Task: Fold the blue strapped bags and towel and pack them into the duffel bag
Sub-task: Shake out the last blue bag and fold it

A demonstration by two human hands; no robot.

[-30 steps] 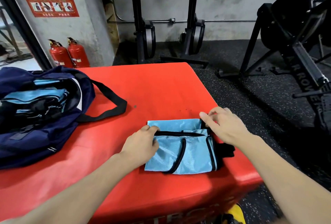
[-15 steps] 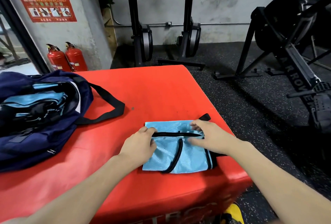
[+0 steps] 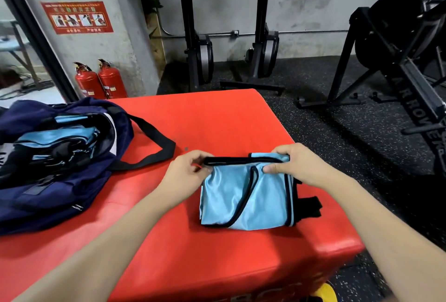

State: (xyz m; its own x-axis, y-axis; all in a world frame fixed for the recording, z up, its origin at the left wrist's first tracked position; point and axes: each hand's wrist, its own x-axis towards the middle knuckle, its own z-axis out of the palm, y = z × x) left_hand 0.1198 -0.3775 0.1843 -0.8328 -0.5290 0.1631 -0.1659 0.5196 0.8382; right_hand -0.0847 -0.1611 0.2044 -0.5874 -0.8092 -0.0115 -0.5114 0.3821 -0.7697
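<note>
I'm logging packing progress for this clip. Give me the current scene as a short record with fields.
surface: red padded box
item in hand: light blue strapped bag, folded, lying on the box
left hand: pinches the bag's top left corner
right hand: grips the top right edge
duffel bag: navy, open, at left, blue items already inside

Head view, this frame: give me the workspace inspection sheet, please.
Surface: red padded block, gym floor beyond.
Job's things: folded light-blue strapped bag near the front right corner; navy duffel bag open at left, blue items inside.
Clutter: nothing seen.
Grips: left hand and right hand each pinch the bag's far edge.
Cables: nothing seen.
Surroundings: two fire extinguishers, exercise machines, red wall notice.
</note>
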